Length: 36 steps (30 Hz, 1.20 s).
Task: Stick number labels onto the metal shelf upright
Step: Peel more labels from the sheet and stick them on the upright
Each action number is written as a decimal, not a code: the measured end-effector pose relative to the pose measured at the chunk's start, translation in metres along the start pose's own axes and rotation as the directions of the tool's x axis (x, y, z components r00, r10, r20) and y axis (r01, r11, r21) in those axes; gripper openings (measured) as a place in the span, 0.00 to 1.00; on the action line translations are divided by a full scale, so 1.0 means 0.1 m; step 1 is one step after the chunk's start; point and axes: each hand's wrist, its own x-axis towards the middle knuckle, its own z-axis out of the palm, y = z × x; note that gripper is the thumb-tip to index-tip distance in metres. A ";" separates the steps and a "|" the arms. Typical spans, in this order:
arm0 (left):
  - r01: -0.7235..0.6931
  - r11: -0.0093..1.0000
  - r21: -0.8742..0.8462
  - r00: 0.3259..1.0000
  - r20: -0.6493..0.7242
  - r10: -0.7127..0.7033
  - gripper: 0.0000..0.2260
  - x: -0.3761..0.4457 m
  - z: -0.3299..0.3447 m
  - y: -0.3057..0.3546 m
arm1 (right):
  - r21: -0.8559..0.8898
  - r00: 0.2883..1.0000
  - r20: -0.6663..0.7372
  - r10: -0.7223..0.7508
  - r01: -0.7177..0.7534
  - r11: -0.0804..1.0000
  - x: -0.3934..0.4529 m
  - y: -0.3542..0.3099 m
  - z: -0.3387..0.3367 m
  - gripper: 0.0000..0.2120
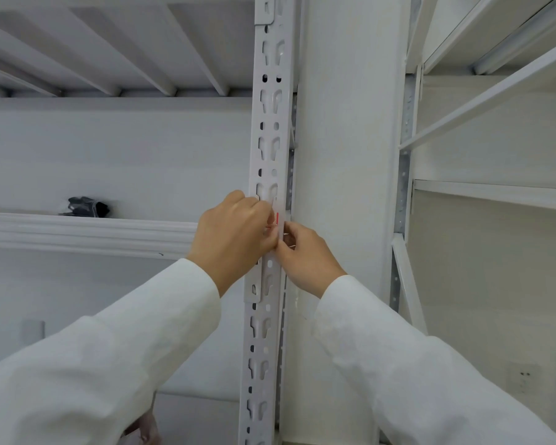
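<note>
A white perforated metal upright (269,136) runs from top to bottom through the middle of the view. Both my hands meet on it at mid-height. My left hand (235,234) covers the upright's front face with its fingers curled. My right hand (305,256) pinches at the upright's right edge. Between the fingertips a small label with red print (276,219) lies against the upright; most of it is hidden by my fingers. Both arms are in white sleeves.
A white shelf (87,234) extends left of the upright with dark grey gloves (87,207) lying on it. The ribbed underside of a higher shelf (109,43) is overhead. A white column (347,187) and a second shelf unit (495,194) stand on the right.
</note>
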 end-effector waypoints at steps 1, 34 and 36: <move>0.010 1.000 -0.002 1.000 -0.003 -0.010 0.07 0.00 0.01 0.00 | -0.002 1.000 -0.001 -0.003 0.003 1.000 0.00 0.00 0.00 0.09; 0.003 0.953 0.304 0.956 0.277 -0.092 0.18 0.25 -0.14 0.29 | 0.037 1.000 0.001 -0.004 0.004 0.999 -0.06 -0.02 0.00 0.09; 0.009 0.956 0.292 0.960 0.264 -0.090 0.17 0.24 -0.14 0.27 | 0.043 1.000 0.006 0.003 -0.004 0.999 -0.06 -0.02 0.00 0.08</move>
